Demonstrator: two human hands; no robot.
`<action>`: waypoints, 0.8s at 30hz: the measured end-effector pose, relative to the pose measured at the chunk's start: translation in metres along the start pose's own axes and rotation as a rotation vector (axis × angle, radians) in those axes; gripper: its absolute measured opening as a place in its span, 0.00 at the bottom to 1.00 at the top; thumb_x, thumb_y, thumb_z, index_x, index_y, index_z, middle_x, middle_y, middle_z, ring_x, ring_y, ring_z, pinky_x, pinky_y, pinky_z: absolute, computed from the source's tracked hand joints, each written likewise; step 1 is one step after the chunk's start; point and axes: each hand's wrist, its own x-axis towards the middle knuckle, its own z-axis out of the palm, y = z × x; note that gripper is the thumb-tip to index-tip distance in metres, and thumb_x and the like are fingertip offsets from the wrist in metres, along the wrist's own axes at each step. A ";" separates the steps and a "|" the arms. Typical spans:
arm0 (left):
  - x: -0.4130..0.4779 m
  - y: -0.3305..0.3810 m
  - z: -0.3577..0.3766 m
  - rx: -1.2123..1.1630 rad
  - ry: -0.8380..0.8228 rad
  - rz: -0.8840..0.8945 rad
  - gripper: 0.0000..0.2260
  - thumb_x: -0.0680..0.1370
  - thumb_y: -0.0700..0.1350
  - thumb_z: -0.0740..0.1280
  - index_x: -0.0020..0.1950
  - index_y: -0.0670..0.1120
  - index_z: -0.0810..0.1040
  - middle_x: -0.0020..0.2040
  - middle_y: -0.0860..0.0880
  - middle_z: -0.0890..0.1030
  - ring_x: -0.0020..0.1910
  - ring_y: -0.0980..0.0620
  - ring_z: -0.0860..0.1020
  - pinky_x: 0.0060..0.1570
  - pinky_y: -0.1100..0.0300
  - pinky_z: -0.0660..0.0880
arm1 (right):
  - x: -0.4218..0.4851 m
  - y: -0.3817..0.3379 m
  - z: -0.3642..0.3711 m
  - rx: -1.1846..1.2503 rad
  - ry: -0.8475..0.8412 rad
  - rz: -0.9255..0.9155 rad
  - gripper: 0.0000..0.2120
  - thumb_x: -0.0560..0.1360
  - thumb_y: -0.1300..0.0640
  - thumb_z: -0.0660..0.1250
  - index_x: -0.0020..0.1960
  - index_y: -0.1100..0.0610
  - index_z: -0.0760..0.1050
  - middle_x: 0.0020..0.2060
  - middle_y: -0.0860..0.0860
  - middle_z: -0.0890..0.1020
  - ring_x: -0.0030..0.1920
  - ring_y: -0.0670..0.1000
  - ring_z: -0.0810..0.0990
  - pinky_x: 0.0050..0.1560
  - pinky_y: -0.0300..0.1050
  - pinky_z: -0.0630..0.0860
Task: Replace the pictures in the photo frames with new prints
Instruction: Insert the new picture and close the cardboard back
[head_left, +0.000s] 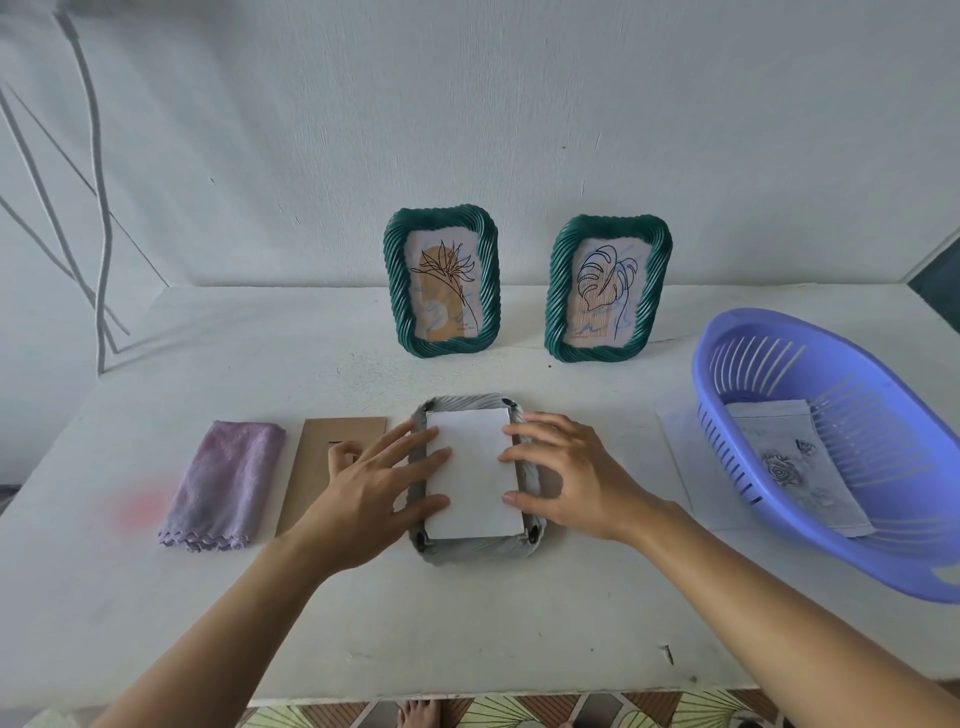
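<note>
Place: you seem to be at home | table: white table (467, 623) against a bare wall (467, 104) | floor: patterned tiles (519, 713) under your bare feet (415, 716) | household bits: purple plastic basket (831, 543), folded cloth (223, 483), green photo frames (395, 280)

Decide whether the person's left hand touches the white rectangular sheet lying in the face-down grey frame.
Touching. The head view shows the left hand resting on the white rectangular sheet along its left edge.

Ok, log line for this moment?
left hand, right hand: pressing white print | frame: face-down | cardboard back: beside it, left
</note>
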 end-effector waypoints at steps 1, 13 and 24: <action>0.000 0.000 0.000 -0.009 -0.012 -0.001 0.28 0.78 0.71 0.48 0.76 0.65 0.63 0.80 0.63 0.55 0.80 0.60 0.50 0.68 0.46 0.54 | 0.000 0.000 0.000 0.005 0.003 0.001 0.21 0.73 0.35 0.68 0.62 0.42 0.78 0.71 0.38 0.70 0.75 0.40 0.59 0.72 0.52 0.61; -0.008 -0.003 -0.004 -0.100 -0.069 -0.038 0.31 0.75 0.74 0.51 0.77 0.66 0.59 0.79 0.67 0.51 0.79 0.61 0.49 0.70 0.51 0.48 | 0.001 0.001 0.002 0.054 0.028 0.015 0.21 0.70 0.36 0.70 0.60 0.43 0.79 0.69 0.39 0.73 0.74 0.42 0.62 0.71 0.55 0.63; -0.007 -0.003 -0.007 -0.061 -0.110 -0.042 0.32 0.75 0.75 0.50 0.78 0.67 0.57 0.79 0.68 0.47 0.79 0.62 0.47 0.68 0.54 0.45 | 0.000 0.001 0.002 0.078 0.033 0.021 0.20 0.70 0.38 0.72 0.59 0.43 0.79 0.69 0.39 0.73 0.74 0.40 0.61 0.73 0.52 0.60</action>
